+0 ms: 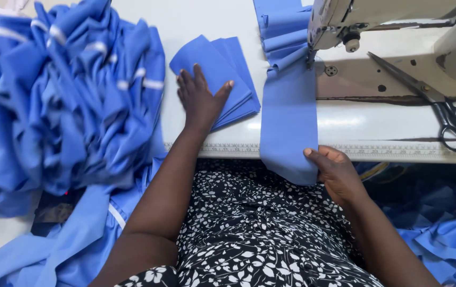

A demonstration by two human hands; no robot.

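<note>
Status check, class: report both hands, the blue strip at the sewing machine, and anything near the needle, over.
Left hand flat on stack of blue cut pieces. Right hand pinching blue fabric strip at table edge; strip runs under sewing machine. Scissors lie right, clear of strip.

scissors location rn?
In the head view, the black-handled scissors lie at the far right on the sewing machine bed, right of the blue fabric strip pinched by the right hand.

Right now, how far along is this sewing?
Looks done: folded blue pieces bunched behind the sewing machine's needle. In hand: the right hand holds the blue fabric strip running under the needle. Left: the left hand rests on a stack of cut blue pieces.
</note>
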